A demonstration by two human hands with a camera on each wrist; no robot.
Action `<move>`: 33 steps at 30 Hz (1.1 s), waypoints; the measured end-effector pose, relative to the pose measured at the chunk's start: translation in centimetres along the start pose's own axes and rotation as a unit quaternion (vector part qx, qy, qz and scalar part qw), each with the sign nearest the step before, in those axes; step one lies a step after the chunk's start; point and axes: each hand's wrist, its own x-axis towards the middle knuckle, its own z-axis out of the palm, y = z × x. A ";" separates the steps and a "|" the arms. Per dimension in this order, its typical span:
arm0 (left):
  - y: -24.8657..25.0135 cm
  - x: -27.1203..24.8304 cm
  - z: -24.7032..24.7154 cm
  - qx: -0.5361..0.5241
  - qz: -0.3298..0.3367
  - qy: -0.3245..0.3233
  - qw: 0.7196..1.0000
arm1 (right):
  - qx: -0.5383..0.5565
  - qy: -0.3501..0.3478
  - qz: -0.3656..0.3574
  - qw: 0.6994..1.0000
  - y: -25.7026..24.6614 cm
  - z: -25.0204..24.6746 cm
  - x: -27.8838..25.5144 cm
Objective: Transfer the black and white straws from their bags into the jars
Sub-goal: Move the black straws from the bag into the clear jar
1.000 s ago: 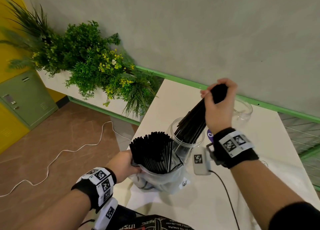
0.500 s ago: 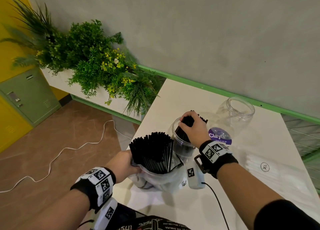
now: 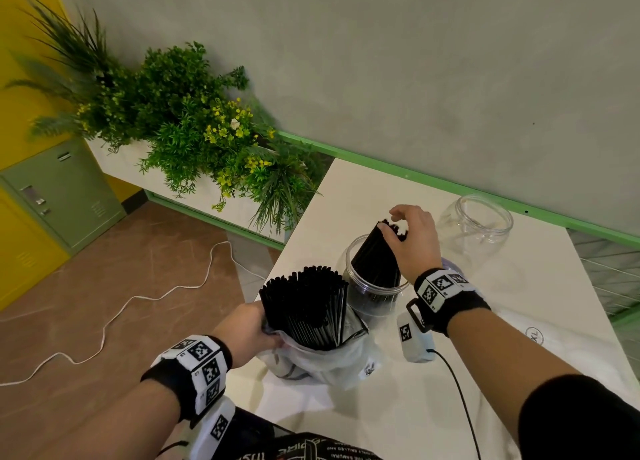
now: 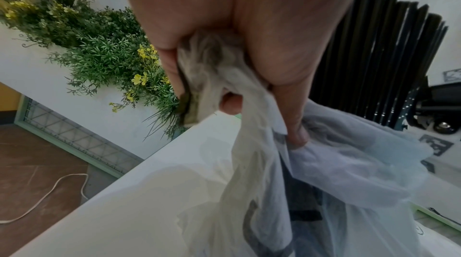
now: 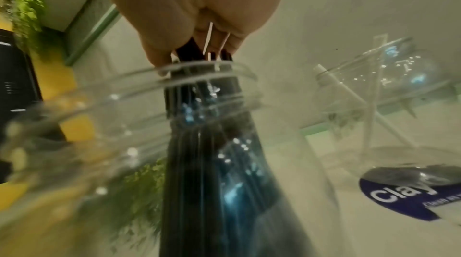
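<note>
Our left hand [image 3: 244,331] grips the bag [image 3: 322,362] (bunched), our right hand [image 3: 412,241] pinches black straws [image 3: 375,255] — standing in the jar [image 3: 367,297].

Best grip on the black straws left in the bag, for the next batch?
Take the straws near their exposed tops, coming from above: they stand upright and fan out of the bag, whose mouth the left hand holds bunched low, so lower shafts are covered.
</note>
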 end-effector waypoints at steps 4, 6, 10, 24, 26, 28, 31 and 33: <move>-0.2 0.0 0.0 -0.008 0.005 0.000 1.000 | 0.033 0.044 0.003 0.998 1.3 -0.6 -0.3; -0.5 0.1 -0.1 -0.014 0.004 -0.001 1.000 | 0.000 0.082 -0.056 0.995 1.5 -1.0 -0.8; -0.7 0.3 0.0 -0.011 0.002 0.001 1.000 | -0.097 -0.003 -0.166 0.981 1.2 -0.8 -1.4; -0.8 0.3 0.0 0.002 0.001 0.003 1.000 | -0.058 -0.036 -0.109 0.992 0.4 1.3 1.0; -0.9 0.2 -0.1 -0.006 -0.001 0.000 1.000 | -0.076 -0.025 -0.119 0.990 0.3 1.0 1.5; -1.0 0.2 -0.1 -0.010 -0.003 -0.003 1.000 | -0.104 -0.048 -0.121 0.986 0.6 0.9 2.0; -0.9 0.1 -0.2 -0.003 -0.006 -0.001 1.000 | -0.140 -0.105 -0.110 0.978 1.3 1.1 2.0; -0.9 0.1 -0.2 -0.005 -0.005 0.000 1.000 | -0.136 -0.120 -0.097 0.979 1.6 1.1 2.1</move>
